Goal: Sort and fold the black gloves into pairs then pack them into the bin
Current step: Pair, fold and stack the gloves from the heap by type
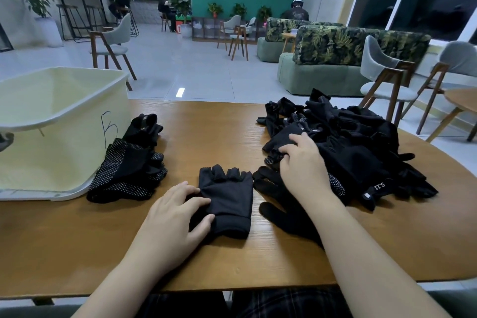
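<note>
A black fingerless glove (229,196) lies flat on the wooden table (77,240) in front of me. My left hand (171,219) rests on its left side and cuff, fingers spread. A big heap of black gloves (356,152) covers the right of the table. My right hand (302,162) reaches into the heap's near left edge, its fingers curled on a glove (281,137) there. Folded dotted gloves (129,173) are stacked at the left beside the cream bin (62,116), which looks empty.
A long-fingered black glove (286,214) lies under my right forearm. Chairs (382,80) stand past the table's right edge, with sofas, plants and several seated people farther back in the room.
</note>
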The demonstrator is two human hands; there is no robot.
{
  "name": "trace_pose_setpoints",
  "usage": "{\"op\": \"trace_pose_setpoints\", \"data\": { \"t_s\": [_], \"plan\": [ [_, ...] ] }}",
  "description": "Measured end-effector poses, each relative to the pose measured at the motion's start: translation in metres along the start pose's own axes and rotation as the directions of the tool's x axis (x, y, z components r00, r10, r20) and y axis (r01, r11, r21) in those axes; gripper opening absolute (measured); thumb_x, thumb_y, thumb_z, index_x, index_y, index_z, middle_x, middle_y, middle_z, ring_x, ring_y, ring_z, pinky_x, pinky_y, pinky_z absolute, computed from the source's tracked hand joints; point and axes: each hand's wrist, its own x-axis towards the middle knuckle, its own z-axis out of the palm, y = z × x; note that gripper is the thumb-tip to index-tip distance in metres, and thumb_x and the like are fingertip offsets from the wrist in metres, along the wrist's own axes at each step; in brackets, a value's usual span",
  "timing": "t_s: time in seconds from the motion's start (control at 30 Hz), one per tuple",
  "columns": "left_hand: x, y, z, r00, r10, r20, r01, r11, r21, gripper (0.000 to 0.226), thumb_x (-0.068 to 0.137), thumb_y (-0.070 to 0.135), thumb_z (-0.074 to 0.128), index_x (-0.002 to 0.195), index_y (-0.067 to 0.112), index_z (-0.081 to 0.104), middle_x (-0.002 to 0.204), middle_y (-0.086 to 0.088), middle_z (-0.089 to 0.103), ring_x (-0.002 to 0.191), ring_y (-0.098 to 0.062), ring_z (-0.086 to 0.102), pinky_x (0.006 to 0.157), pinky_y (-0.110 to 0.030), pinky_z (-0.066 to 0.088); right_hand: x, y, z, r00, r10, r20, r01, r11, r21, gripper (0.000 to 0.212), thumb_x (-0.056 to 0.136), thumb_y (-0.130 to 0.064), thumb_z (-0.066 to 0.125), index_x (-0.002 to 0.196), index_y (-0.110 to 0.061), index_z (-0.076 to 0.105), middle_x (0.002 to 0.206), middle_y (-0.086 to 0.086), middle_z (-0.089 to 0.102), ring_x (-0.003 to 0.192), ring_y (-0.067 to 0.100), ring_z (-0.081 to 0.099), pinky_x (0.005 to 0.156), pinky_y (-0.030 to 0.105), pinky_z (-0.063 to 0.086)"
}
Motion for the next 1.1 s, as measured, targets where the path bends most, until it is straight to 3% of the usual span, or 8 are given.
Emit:
{"op": "trace_pose_setpoints", "data": {
  "t_s": [0.13, 0.3, 0.47, 0.57, 0.67, 0.77, 1.0, 1.1],
  "plan": [
    [0.000, 0.001, -0.004, 0.997, -0.025, 0.072, 0.031, 0.996, -0.078, 0.060, 0.080, 0.066, 0.027, 0.120, 0.038, 0.062, 0.122, 0.016, 0.050, 0.116, -0.006, 0.044, 0.096, -0.026, 0.032, 0.011, 0.016, -0.007, 0.993, 0.121, 0.006, -0.121, 0.992, 0.037, 0.033, 0.092, -0.004, 0.042, 0.104, -0.009, 0.073, 0.146, 0.002, 0.044, 0.144, 0.019, 0.021, 0.111, 0.029, 0.021],
    [-0.002, -0.001, -0.005, 0.997, -0.021, 0.079, 0.031, 0.990, -0.139, 0.059, 0.083, 0.061, 0.022, 0.125, 0.038, 0.057, 0.124, 0.022, 0.046, 0.121, -0.003, 0.041, 0.099, -0.027, 0.032, 0.016, 0.024, -0.007, 0.983, 0.118, 0.142, -0.107, 0.991, -0.083, 0.037, 0.094, -0.008, 0.041, 0.121, -0.014, 0.065, 0.152, -0.002, 0.035, 0.146, 0.019, 0.017, 0.117, 0.034, 0.014],
    [-0.002, -0.002, -0.007, 0.999, -0.007, 0.046, 0.014, 0.987, -0.162, 0.058, 0.082, 0.059, 0.025, 0.124, 0.035, 0.057, 0.120, 0.030, 0.042, 0.118, 0.006, 0.035, 0.099, -0.024, 0.031, 0.020, 0.020, -0.004, 0.991, 0.043, 0.130, -0.033, 0.996, -0.077, 0.042, 0.095, -0.008, 0.040, 0.134, -0.012, 0.054, 0.149, -0.003, 0.039, 0.143, 0.015, 0.022, 0.117, 0.042, 0.011],
    [-0.002, -0.002, -0.007, 0.999, -0.002, 0.040, 0.009, 0.987, -0.157, 0.057, 0.081, 0.059, 0.028, 0.122, 0.034, 0.058, 0.120, 0.030, 0.042, 0.116, 0.009, 0.033, 0.099, -0.024, 0.032, 0.021, 0.018, -0.004, 0.995, 0.011, 0.098, -0.005, 0.998, -0.059, 0.039, 0.094, -0.008, 0.041, 0.128, -0.013, 0.059, 0.146, -0.002, 0.042, 0.142, 0.014, 0.025, 0.116, 0.044, 0.016],
    [-0.002, -0.001, -0.007, 0.999, 0.000, 0.036, 0.006, 0.988, -0.153, 0.058, 0.081, 0.060, 0.028, 0.121, 0.034, 0.059, 0.120, 0.029, 0.042, 0.118, 0.006, 0.034, 0.099, -0.025, 0.032, 0.025, 0.019, -0.005, 0.982, 0.044, 0.182, -0.025, 0.994, -0.105, 0.037, 0.096, -0.012, 0.039, 0.126, -0.016, 0.061, 0.153, -0.004, 0.032, 0.146, 0.015, 0.012, 0.118, 0.045, 0.007],
    [-0.002, -0.001, -0.007, 0.999, -0.001, 0.046, 0.008, 0.989, -0.149, 0.059, 0.080, 0.061, 0.026, 0.122, 0.035, 0.059, 0.121, 0.029, 0.042, 0.119, 0.005, 0.034, 0.100, -0.025, 0.032, 0.028, 0.020, -0.003, 0.969, 0.056, 0.241, -0.017, 0.987, -0.160, 0.041, 0.099, -0.015, 0.034, 0.137, -0.016, 0.049, 0.155, -0.006, 0.027, 0.147, 0.015, 0.007, 0.117, 0.048, 0.004],
    [-0.002, 0.000, -0.007, 0.999, -0.001, 0.044, 0.008, 0.989, -0.147, 0.059, 0.080, 0.061, 0.027, 0.122, 0.035, 0.059, 0.121, 0.028, 0.042, 0.119, 0.004, 0.035, 0.097, -0.025, 0.033, 0.027, -0.006, -0.001, 0.989, -0.118, 0.091, 0.122, 0.992, -0.032, 0.045, 0.097, -0.011, 0.039, 0.142, -0.013, 0.040, 0.155, -0.006, 0.026, 0.145, 0.012, 0.016, 0.116, 0.049, 0.008],
    [-0.003, -0.001, -0.007, 0.999, -0.008, 0.045, 0.014, 0.988, -0.151, 0.057, 0.080, 0.061, 0.027, 0.121, 0.037, 0.059, 0.120, 0.031, 0.040, 0.117, 0.008, 0.033, 0.098, -0.025, 0.032, 0.020, -0.026, 0.012, 0.971, -0.228, 0.067, 0.232, 0.971, -0.054, 0.050, 0.094, -0.013, 0.045, 0.143, -0.013, 0.038, 0.156, -0.003, 0.025, 0.144, 0.016, 0.019, 0.116, 0.048, 0.013]
  ]
}}
